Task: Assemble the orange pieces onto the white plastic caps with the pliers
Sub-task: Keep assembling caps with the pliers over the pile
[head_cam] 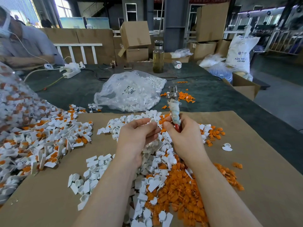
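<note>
a: where are the hands?
b: both raised over the cardboard sheet (246, 161). the right hand (183, 138) clenches the pliers (174, 110), head tilted up and away. the left hand (136, 136) pinches a white cap (153, 121) at its fingertips.
a: any writing?
b: "abs resin" on the white sack (240, 51).
a: and around?
b: white caps (91, 177) and orange pieces (180, 185) lie heaped under the wrists; a clear bag of caps (129, 90) beyond, a bottle (158, 57) behind.
</note>
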The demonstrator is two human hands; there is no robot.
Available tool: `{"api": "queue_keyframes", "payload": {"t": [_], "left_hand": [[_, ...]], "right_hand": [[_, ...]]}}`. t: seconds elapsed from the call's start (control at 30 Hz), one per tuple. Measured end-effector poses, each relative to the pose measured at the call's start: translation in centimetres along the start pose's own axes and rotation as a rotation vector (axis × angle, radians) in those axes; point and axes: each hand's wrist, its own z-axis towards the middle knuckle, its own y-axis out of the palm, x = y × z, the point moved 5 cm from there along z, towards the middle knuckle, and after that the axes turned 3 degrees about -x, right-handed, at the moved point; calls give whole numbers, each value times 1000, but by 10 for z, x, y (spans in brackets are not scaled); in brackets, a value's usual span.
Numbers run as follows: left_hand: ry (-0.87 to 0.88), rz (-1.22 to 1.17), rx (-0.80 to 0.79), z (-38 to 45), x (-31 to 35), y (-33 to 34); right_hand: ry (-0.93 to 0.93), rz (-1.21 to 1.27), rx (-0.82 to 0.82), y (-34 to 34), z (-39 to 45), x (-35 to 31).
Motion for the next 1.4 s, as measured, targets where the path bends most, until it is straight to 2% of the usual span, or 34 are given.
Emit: {"api": "queue_keyframes", "payload": {"t": [0.17, 0.43, 0.67, 1.07, 1.4], "left_hand": [[45, 61, 17, -2, 2, 3], [88, 68, 41, -6, 2, 7], [233, 223, 91, -10, 8, 10], [340, 490, 89, -8, 11, 9], [364, 578, 146, -3, 10, 2]], "right_hand": [[-9, -1, 52, -1, -1, 0], [-17, -217, 132, -2, -1, 2], [-51, -245, 164, 0, -4, -5], [-25, -301, 60, 0, -1, -5], [-24, -312, -128, 4, 1, -5]]}}
